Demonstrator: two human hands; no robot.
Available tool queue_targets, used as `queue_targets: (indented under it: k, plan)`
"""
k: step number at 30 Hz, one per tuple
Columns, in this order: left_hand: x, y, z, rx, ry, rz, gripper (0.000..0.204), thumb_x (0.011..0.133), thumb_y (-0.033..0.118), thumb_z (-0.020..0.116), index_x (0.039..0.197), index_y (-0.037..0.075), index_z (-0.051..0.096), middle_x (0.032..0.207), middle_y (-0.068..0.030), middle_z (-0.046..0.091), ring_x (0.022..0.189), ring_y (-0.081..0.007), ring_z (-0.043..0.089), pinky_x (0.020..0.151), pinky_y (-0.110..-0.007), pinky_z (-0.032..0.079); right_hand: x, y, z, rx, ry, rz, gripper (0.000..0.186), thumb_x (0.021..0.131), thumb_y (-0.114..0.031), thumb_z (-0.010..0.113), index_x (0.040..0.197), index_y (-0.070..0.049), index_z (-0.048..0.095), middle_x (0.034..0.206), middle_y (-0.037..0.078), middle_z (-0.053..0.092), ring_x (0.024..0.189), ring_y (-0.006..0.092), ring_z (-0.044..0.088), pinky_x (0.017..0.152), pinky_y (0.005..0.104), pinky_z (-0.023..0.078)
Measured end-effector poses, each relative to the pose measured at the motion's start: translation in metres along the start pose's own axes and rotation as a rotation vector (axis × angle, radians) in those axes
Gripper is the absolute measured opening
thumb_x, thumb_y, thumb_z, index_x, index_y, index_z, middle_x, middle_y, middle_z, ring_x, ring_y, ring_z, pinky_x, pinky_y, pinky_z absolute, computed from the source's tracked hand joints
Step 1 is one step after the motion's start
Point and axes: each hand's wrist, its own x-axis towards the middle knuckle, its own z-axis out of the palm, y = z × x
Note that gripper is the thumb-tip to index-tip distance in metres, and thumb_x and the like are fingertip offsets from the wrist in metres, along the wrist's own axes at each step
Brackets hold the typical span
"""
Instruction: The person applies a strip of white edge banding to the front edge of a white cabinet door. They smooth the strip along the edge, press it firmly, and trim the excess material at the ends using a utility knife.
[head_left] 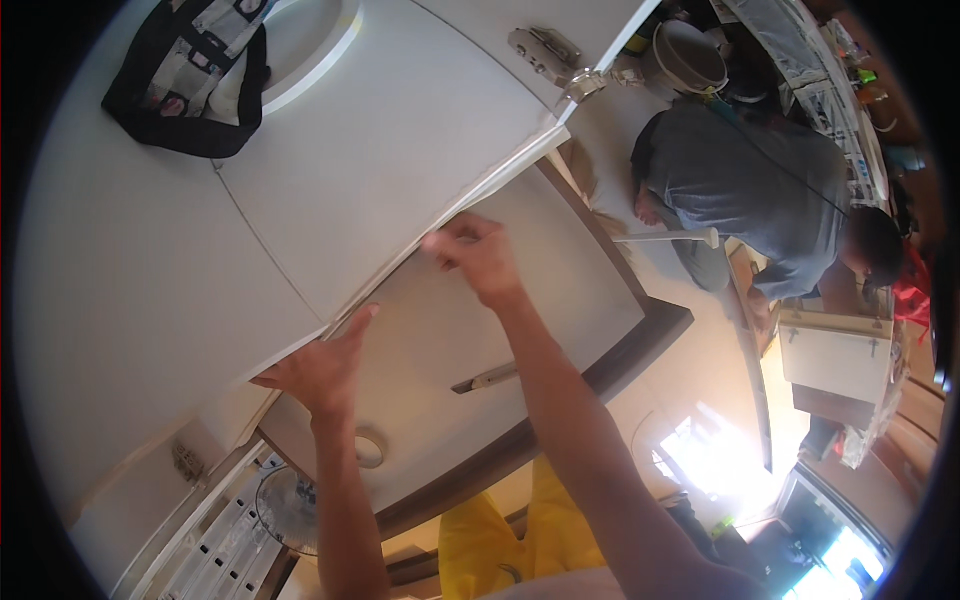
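A large white panel [400,120] fills the upper left, with a thin pale strip [385,268] along its lower edge. My left hand [322,370] rests against that edge, fingers stretched along it and thumb held apart. Farther right, my right hand [478,255] is at the same edge with its fingers curled together; the fingertips are slightly blurred, and what they pinch, if anything, cannot be made out. Below my hands is a pale board surface [450,320] with a dark brown border. A utility knife [485,378] lies on it beside my right forearm, and a roll of tape [371,448] beside my left.
A black-trimmed bag [190,130] lies on the panel at the upper left. A metal hinge [580,85] sticks out at the panel's far corner. At the right, a person in grey [750,185] bends over near a white cabinet [835,355]. A fan [287,508] stands at the lower left.
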Motion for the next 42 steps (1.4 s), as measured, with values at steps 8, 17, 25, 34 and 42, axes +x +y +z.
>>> queue_targets:
  k: [8, 17, 25, 34, 42]
  plan:
    - [0.004, -0.006, 0.004, 0.153, 0.073, 0.101, 0.125, 0.059, 0.088, 0.074, 0.147, 0.005, 0.046, 0.154, -0.0252, 0.032, 0.134, -0.0519, 0.031, 0.1, -0.064, 0.033, 0.0, -0.015, -0.014, 0.25, 0.207, -0.151, 0.028, 0.09, -0.027, 0.081, 0.092, -0.003, 0.065, 0.085, 0.003, 0.064, 0.075, 0.0108, 0.06, 0.071, 0.0279, 0.054]
    - [0.003, -0.003, 0.009, 0.114, 0.117, 0.054, 0.129, 0.059, 0.093, 0.067, 0.151, 0.005, 0.043, 0.152, -0.0263, 0.037, 0.129, -0.0551, 0.036, 0.1, -0.065, 0.035, 0.023, 0.022, 0.004, 0.751, 0.212, -0.134, 0.022, 0.096, -0.025, 0.074, 0.092, -0.012, 0.056, 0.088, -0.001, 0.062, 0.083, 0.0102, 0.058, 0.079, 0.0294, 0.05]
    - [0.004, -0.009, 0.011, 0.191, 0.168, 0.157, 0.128, 0.062, 0.096, 0.061, 0.152, 0.006, 0.043, 0.153, -0.0253, 0.037, 0.13, -0.0563, 0.036, 0.097, -0.064, 0.038, 0.022, -0.003, 0.05, 0.804, 0.437, -0.087, 0.041, 0.109, -0.047, 0.044, 0.124, -0.009, 0.051, 0.117, 0.006, 0.059, 0.106, 0.0155, 0.054, 0.095, 0.0337, 0.044]
    - [-0.001, -0.004, 0.014, 0.131, 0.135, 0.062, 0.13, 0.061, 0.097, 0.061, 0.151, 0.006, 0.042, 0.152, -0.0244, 0.035, 0.117, -0.0502, 0.041, 0.089, -0.061, 0.04, 0.056, -0.022, 0.027, 0.54, 0.748, -0.247, 0.046, 0.11, -0.038, 0.039, 0.12, 0.004, 0.056, 0.1, 0.013, 0.062, 0.095, 0.0193, 0.056, 0.09, 0.0353, 0.045]
    - [-0.001, -0.01, 0.009, 0.197, 0.075, 0.087, 0.129, 0.063, 0.094, 0.064, 0.151, 0.002, 0.04, 0.148, -0.0289, 0.035, 0.117, -0.0514, 0.041, 0.09, -0.063, 0.04, -0.005, -0.041, 0.048, -0.076, 0.871, -0.586, 0.053, 0.11, -0.028, 0.036, 0.148, 0.008, 0.039, 0.147, 0.031, 0.045, 0.14, 0.0393, 0.041, 0.117, 0.0446, 0.031]
